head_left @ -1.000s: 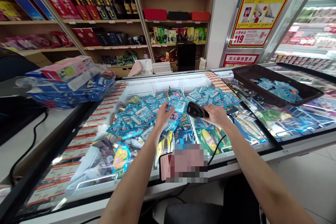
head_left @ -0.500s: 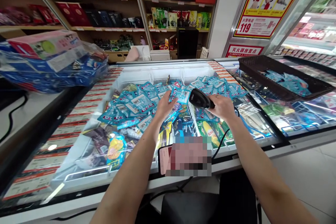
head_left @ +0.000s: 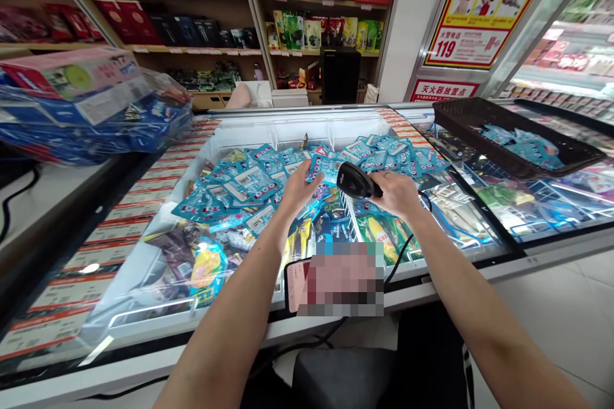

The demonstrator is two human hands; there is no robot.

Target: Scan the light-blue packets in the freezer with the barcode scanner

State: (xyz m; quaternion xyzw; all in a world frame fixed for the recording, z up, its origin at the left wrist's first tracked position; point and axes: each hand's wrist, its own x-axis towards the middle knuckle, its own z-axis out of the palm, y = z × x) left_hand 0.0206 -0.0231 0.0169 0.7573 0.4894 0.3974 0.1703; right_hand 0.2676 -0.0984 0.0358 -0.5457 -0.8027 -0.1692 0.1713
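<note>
My left hand is closed on the edge of a blue packet, its fingertips at the packet's left side. A black barcode scanner sits in my right hand, its head facing left and overlapping the packet's right end. From the scanner a black cable runs down past my wrist. Below and around both hands many similar blue packets lie heaped over the freezer. Through its glass show colourful wrapped goods. A phone, partly blurred out, lies at the freezer's front edge.
A dark brown basket with several blue packets rests on the freezer at the right. Boxes in clear plastic stand at the left. Shelves of packaged goods line the back. A grey stool-like seat is at the bottom.
The scanner in my right hand has moved slightly left, covering more of the packet's right end. My left hand keeps its hold. The whole view has shifted a little.
</note>
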